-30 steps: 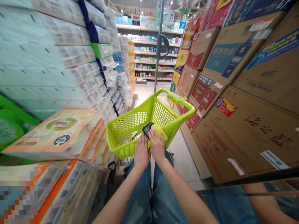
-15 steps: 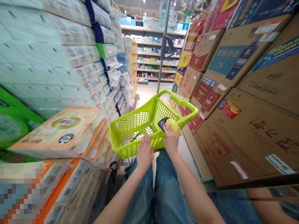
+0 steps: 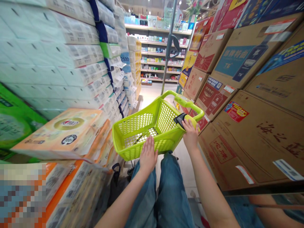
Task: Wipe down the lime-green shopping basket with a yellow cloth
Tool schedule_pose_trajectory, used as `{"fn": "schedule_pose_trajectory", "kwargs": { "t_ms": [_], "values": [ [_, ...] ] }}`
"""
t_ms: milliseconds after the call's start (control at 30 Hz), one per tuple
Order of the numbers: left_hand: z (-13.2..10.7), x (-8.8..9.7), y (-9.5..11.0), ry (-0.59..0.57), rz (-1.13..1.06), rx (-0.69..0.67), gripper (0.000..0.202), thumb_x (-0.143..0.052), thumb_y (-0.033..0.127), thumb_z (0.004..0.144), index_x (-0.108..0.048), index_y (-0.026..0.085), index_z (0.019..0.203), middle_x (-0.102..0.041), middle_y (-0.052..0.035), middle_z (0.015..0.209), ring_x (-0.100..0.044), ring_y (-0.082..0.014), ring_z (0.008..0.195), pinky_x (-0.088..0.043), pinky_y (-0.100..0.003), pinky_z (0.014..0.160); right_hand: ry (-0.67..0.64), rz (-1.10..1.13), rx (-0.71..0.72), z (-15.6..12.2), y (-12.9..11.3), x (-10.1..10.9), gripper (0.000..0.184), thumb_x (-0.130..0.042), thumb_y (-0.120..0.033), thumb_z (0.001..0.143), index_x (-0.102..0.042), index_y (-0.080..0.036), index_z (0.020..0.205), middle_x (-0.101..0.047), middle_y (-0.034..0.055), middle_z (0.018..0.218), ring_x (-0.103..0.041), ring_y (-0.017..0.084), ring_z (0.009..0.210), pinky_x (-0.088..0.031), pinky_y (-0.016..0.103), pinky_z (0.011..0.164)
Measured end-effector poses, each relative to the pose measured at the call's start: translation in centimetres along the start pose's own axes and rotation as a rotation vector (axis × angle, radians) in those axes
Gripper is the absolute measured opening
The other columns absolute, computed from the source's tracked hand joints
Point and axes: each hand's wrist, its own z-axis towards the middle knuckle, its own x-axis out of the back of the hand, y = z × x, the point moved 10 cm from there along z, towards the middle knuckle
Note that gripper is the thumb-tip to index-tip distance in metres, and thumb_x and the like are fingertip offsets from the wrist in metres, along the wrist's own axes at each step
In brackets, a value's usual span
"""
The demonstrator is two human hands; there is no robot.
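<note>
A lime-green shopping basket (image 3: 136,123) with perforated walls and a raised handle stands in front of my knees. My left hand (image 3: 147,155) lies flat against its near side, fingers stretched out together over the rim. Above the basket's right end, my right hand (image 3: 190,135) presses a cloth (image 3: 180,120), yellow on one side and dark on the other, with the fingers spread on the yellow part. The cloth is by the near corner, below the handle (image 3: 198,110). Part of it is hidden by my fingers. Through the basket's floor I see some dark parts underneath.
Stacked tissue packs (image 3: 80,57) rise on the left, with an orange tissue pack (image 3: 83,139) lying lower and closer. Cardboard cartons (image 3: 268,126) wall the right side. A grey pole (image 3: 166,66) stands beyond the basket. Stocked shelves (image 3: 161,53) cross the far end.
My right hand has moved right with the cloth, from the basket's near side to its right corner. My left hand stays on the near side.
</note>
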Motion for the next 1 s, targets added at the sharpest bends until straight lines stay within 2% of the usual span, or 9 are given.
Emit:
{"fn": "schedule_pose_trajectory", "kwargs": {
  "t_ms": [67, 233, 300, 433, 567, 633, 733, 900, 1000],
  "values": [
    [0.0, 0.0, 0.0, 0.004, 0.003, -0.003, 0.074, -0.038, 0.029, 0.099, 0.005, 0.010, 0.157, -0.016, -0.0127, 0.164, -0.015, -0.0244, 0.152, -0.024, -0.043, 0.122, -0.025, 0.007, -0.010, -0.8, -2.1, -1.1, 0.074, -0.040, 0.004, 0.071, -0.053, -0.019, 0.140, -0.051, 0.0062, 0.149, -0.037, 0.024, 0.144, -0.018, 0.055, 0.121],
    [-0.2, -0.2, -0.1, 0.004, -0.009, -0.013, 0.076, -0.039, 0.028, 0.097, 0.005, 0.010, 0.157, -0.018, -0.0128, 0.163, -0.017, -0.0248, 0.152, -0.024, -0.042, 0.122, -0.153, 0.135, 0.196, -6.4, -12.7, -5.8, 0.074, -0.038, 0.004, 0.075, -0.048, -0.017, 0.145, -0.046, 0.0040, 0.152, -0.037, 0.021, 0.145, -0.022, 0.045, 0.122],
    [-0.2, -0.2, -0.2, 0.008, -0.010, -0.016, 0.076, -0.039, 0.028, 0.097, 0.004, 0.010, 0.157, -0.020, -0.0130, 0.163, -0.019, -0.0249, 0.151, -0.025, -0.042, 0.121, -0.175, 0.153, 0.255, -7.7, -14.4, -6.4, 0.074, -0.038, 0.003, 0.076, -0.045, -0.017, 0.147, -0.044, 0.0038, 0.154, -0.035, 0.019, 0.146, -0.023, 0.043, 0.122],
    [-0.1, 0.1, -0.2, 0.005, -0.001, -0.007, 0.074, -0.038, 0.031, 0.099, 0.005, 0.012, 0.157, -0.018, -0.0117, 0.164, -0.019, -0.0242, 0.152, -0.025, -0.043, 0.121, -0.189, 0.108, 0.329, -5.8, -10.4, -4.4, 0.074, -0.040, 0.004, 0.076, -0.048, -0.022, 0.145, -0.049, 0.0029, 0.150, -0.040, 0.017, 0.143, -0.019, 0.044, 0.123],
    [0.0, 0.0, -0.1, -0.005, 0.001, -0.007, 0.073, -0.036, 0.032, 0.100, 0.006, 0.013, 0.156, -0.017, -0.0105, 0.164, -0.016, -0.0229, 0.152, -0.023, -0.042, 0.122, -0.047, -0.020, 0.127, -0.7, -1.8, -0.1, 0.070, -0.042, 0.003, 0.076, -0.054, -0.024, 0.139, -0.054, 0.0037, 0.146, -0.042, 0.020, 0.142, -0.012, 0.054, 0.123],
    [0.0, 0.0, -0.1, -0.004, 0.004, -0.005, 0.073, -0.036, 0.032, 0.100, 0.007, 0.013, 0.156, -0.016, -0.0106, 0.164, -0.015, -0.0229, 0.152, -0.022, -0.043, 0.123, -0.003, -0.057, 0.039, 0.4, -0.2, 1.0, 0.067, -0.042, 0.003, 0.076, -0.056, -0.022, 0.137, -0.055, 0.0056, 0.145, -0.043, 0.022, 0.141, -0.011, 0.058, 0.122],
    [0.0, 0.1, 0.0, 0.004, 0.008, 0.007, 0.073, -0.036, 0.031, 0.100, 0.006, 0.012, 0.156, -0.015, -0.0114, 0.164, -0.014, -0.0231, 0.152, -0.022, -0.043, 0.123, -0.015, -0.030, 0.006, -0.9, -2.7, -0.4, 0.069, -0.042, 0.004, 0.074, -0.055, -0.018, 0.138, -0.054, 0.0081, 0.146, -0.044, 0.023, 0.141, -0.013, 0.055, 0.123],
    [-0.3, -0.1, -0.1, -0.009, -0.004, -0.009, 0.073, -0.039, 0.025, 0.097, -0.001, 0.010, 0.157, -0.023, -0.0140, 0.162, -0.017, -0.0239, 0.152, -0.025, -0.043, 0.122, -0.142, 0.121, 0.204, -7.1, -13.2, -5.4, 0.069, -0.040, 0.000, 0.080, -0.046, -0.017, 0.146, -0.047, 0.0071, 0.152, -0.038, 0.019, 0.144, -0.018, 0.045, 0.123],
    [-0.5, -0.3, -0.1, -0.009, -0.002, -0.019, 0.072, -0.039, 0.025, 0.096, -0.004, 0.009, 0.157, -0.026, -0.0153, 0.161, -0.018, -0.0246, 0.151, -0.026, -0.044, 0.122, -0.153, 0.145, 0.279, -8.9, -14.9, -6.1, 0.066, -0.042, -0.004, 0.084, -0.042, -0.017, 0.149, -0.044, 0.0077, 0.153, -0.036, 0.019, 0.145, -0.019, 0.044, 0.123]
  ]
}}
